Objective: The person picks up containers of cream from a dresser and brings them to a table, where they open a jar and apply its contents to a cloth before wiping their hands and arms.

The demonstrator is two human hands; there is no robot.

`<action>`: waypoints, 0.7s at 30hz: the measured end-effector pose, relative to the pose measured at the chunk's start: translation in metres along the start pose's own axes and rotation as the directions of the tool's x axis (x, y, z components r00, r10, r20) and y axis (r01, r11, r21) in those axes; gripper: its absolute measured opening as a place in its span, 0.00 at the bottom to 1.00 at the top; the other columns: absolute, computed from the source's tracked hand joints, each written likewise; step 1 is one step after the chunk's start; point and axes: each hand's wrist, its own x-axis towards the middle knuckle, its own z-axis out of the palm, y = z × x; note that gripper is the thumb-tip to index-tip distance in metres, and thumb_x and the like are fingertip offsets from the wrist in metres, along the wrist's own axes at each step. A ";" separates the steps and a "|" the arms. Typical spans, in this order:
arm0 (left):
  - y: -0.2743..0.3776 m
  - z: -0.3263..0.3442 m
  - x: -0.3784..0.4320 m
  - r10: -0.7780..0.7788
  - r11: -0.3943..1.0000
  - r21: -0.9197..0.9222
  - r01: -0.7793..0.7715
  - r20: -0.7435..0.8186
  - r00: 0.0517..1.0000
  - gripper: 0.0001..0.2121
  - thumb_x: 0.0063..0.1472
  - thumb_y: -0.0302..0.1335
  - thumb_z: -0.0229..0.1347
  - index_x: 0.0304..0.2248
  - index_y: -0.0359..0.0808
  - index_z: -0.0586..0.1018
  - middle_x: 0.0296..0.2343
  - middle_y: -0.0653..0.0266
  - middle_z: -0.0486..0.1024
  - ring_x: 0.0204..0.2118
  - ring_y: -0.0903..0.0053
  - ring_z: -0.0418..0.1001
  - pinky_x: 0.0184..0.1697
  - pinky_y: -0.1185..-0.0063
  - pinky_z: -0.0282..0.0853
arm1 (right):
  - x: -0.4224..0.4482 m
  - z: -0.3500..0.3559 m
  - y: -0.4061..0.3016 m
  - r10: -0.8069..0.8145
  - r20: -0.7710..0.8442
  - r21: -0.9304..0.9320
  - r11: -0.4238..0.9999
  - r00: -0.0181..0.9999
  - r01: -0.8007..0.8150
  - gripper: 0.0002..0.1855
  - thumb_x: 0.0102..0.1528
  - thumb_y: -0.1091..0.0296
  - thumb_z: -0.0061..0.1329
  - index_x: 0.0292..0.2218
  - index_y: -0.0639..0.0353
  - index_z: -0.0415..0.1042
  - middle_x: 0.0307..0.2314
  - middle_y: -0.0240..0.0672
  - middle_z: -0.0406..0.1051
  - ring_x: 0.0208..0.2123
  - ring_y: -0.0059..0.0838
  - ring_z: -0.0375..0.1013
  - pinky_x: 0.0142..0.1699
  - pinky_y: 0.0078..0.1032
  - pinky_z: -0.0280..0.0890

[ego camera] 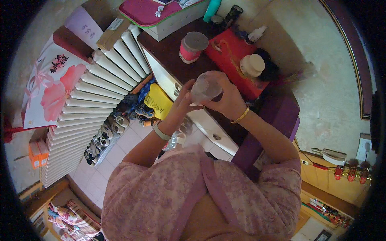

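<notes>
In front of my chest, over the dark top of a cabinet [169,45], both hands hold a clear plastic container [203,87]. It is seen nearly end-on, so its exact kind is hard to tell. My left hand [182,99], with a pale band on the wrist, grips its left side. Around its right side curls my right hand [227,96], which has a gold bangle below it. Beyond the hands stands a jar with a pink label and a grey lid [194,48]. A white bottle [252,65] rests on a red box [230,57] to the right.
A purple box [265,126] lies beside my right forearm. At the back is a white storage box with a magenta lid [150,10], near a teal bottle [212,10]. A white radiator [90,93] runs along the left, with shoes [105,135] on the floor below.
</notes>
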 end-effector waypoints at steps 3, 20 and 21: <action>0.020 0.009 -0.003 0.127 0.991 -0.037 -0.126 0.052 0.991 0.32 0.56 0.39 0.48 0.55 0.39 0.46 0.50 0.57 0.55 0.51 0.69 0.58 0.49 0.70 0.61 | 0.002 -0.004 0.007 -0.030 -0.041 0.008 0.999 0.999 0.031 0.34 0.35 0.65 0.59 0.44 0.60 0.59 0.40 0.39 0.63 0.42 0.36 0.66 0.46 0.28 0.60; 0.021 0.007 0.026 0.480 0.779 0.482 -0.402 -0.044 0.876 0.33 0.42 0.24 0.60 0.48 0.33 0.57 0.42 0.54 0.63 0.46 0.69 0.63 0.48 0.75 0.59 | 0.025 -0.005 0.001 -0.091 0.018 -0.033 0.995 0.996 0.092 0.36 0.41 0.61 0.56 0.49 0.59 0.54 0.42 0.41 0.61 0.44 0.36 0.64 0.49 0.28 0.58; 0.018 0.001 0.030 0.541 0.714 0.568 -0.410 -0.076 0.837 0.32 0.42 0.24 0.60 0.47 0.33 0.58 0.41 0.55 0.63 0.45 0.70 0.63 0.47 0.75 0.59 | 0.031 -0.010 0.001 -0.042 -0.009 -0.015 0.999 0.999 0.042 0.32 0.44 0.62 0.53 0.48 0.59 0.56 0.41 0.43 0.63 0.42 0.38 0.66 0.46 0.29 0.61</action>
